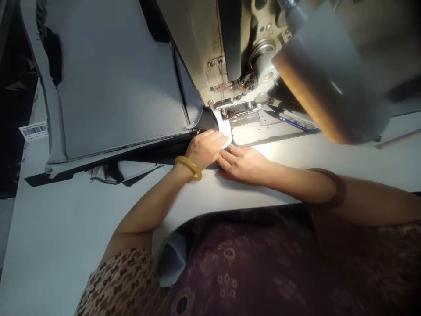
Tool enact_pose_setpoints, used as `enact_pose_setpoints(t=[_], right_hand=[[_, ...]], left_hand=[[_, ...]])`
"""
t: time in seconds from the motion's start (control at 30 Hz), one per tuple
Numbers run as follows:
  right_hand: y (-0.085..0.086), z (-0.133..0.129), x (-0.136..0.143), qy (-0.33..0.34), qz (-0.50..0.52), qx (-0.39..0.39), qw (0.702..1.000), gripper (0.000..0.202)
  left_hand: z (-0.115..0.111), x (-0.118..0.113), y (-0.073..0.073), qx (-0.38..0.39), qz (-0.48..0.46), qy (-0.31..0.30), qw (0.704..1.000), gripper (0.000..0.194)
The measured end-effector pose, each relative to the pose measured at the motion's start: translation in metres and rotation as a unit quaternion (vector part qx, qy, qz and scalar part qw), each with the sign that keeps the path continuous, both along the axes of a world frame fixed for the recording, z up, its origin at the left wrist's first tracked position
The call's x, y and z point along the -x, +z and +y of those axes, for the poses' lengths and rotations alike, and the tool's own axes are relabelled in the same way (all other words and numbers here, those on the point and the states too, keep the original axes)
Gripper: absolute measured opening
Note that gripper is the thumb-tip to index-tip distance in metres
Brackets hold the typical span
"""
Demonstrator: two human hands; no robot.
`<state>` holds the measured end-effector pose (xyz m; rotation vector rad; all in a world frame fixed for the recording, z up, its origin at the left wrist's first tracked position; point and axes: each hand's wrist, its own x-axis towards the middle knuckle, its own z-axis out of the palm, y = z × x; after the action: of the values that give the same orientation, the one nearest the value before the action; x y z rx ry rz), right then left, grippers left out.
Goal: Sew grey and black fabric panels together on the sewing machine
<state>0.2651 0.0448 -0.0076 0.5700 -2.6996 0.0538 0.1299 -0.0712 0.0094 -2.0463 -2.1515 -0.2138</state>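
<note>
My left hand [206, 150], with a yellow bangle at the wrist, is closed on the edge of a grey sheet material [125, 79]. Its fingertips press the brightly lit end of the piece just in front of the sewing machine's presser foot [224, 114]. Right beside it, my right hand [245, 166] has its fingers together on the same edge, thumb near the left fingertips. The exact pinch of both hands is partly hidden. Black material [158, 151] runs under the grey sheet, which spreads out to the left of the sewing machine [204, 57].
A lamp [329, 79] hangs low over the right side. Blue-handled thread snips [297, 120] lie beside the needle plate [256, 131]. A barcode label [34, 130] sits at the far left, and the white table [82, 228] curves inward at my body.
</note>
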Motion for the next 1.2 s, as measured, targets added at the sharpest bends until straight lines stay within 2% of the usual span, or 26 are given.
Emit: enact_pose_setpoints(t=[0.1,0.2,0.47,0.6,0.83,1.2], right_hand=[[0.000,-0.002,-0.005,-0.012,0.006,0.001,1.000,0.040],[0.002,-0.001,-0.008,-0.022,-0.014,0.034,0.999,0.035],[0.010,0.001,-0.009,-0.026,-0.075,0.072,0.994,0.035],[0.011,0.001,-0.010,-0.026,-0.065,0.059,0.996,0.041],[0.010,0.003,-0.005,-0.041,-0.050,0.044,0.997,0.036],[-0.002,0.011,0.011,-0.087,-0.026,0.032,0.995,0.038]], left_hand=[[-0.003,0.000,0.001,0.002,0.015,-0.014,1.000,0.033],[-0.004,0.000,0.003,0.021,-0.004,-0.028,0.999,0.034],[-0.001,0.005,0.004,0.045,-0.056,-0.020,0.997,0.031],[-0.001,0.008,0.003,0.056,-0.055,-0.016,0.997,0.032],[0.005,0.017,0.007,0.079,-0.047,-0.014,0.996,0.033],[0.022,0.040,0.004,0.070,-0.054,-0.006,0.996,0.029]])
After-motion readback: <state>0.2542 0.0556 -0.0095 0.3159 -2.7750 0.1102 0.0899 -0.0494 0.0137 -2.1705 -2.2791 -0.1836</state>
